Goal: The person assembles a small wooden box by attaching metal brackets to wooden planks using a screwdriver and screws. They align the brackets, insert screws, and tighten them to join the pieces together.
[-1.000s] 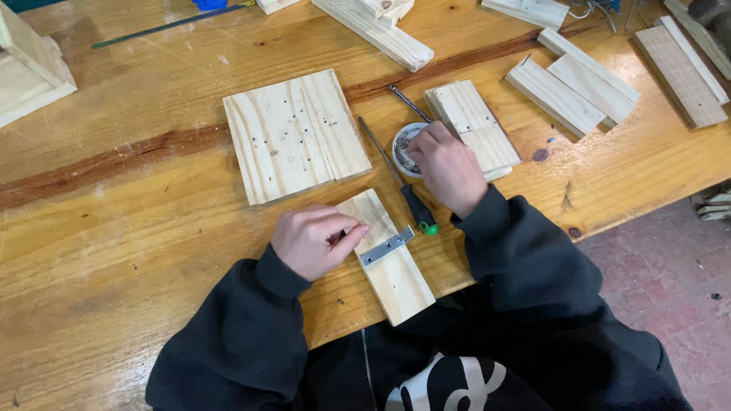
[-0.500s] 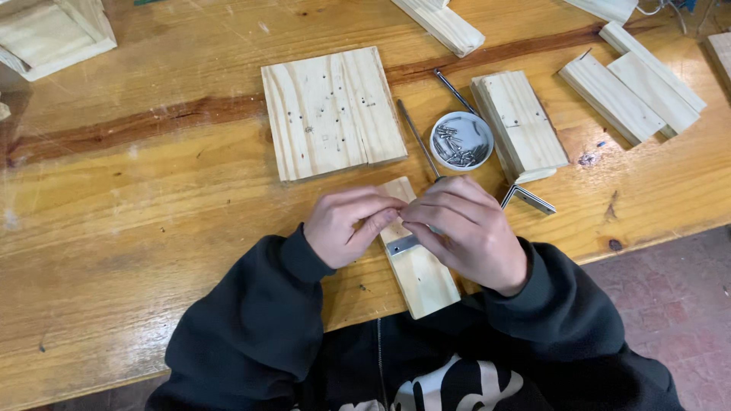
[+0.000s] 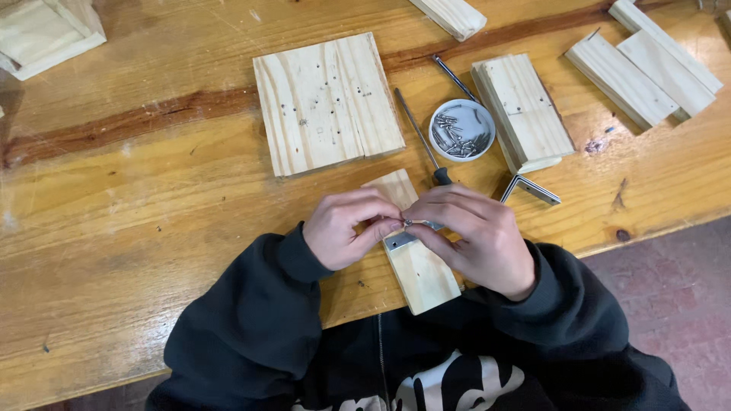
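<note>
Now both hands meet over the small pine block (image 3: 415, 262) at the near edge of the workbench (image 3: 114, 228), where a second ago they were apart. The right hand (image 3: 476, 236) was then at the screw dish; it has come back across and its fingertips are pinched together on a small screw (image 3: 409, 222), held over the flat metal bracket (image 3: 401, 240) that lies across the block. The left hand (image 3: 350, 227) stays on the block, fingers curled and pressed down beside the bracket, thumb and forefinger closing toward the same screw. Whether the screw tip is already seated in a bracket hole cannot be told; the fingers cover it.

Judgement: the fetch is done and the work has passed to placing the screw in the bracket. The block has not shifted, which suggests the bracket holds its alignment.

Just beyond the hands, the screwdriver (image 3: 422, 141) lies on the bench, untouched, its dark handle close to the right knuckles. A second angle bracket (image 3: 531, 188) lies to the right, apart from the hand. Further out stands the round dish of screws (image 3: 462, 130), now uncovered, with a slim metal rod (image 3: 453, 76) behind it. The drilled square board (image 3: 326, 103) sits to the left of the dish, a thicker block (image 3: 524, 110) to its right. At the far edge lie more pine offcuts (image 3: 647, 68).
</note>
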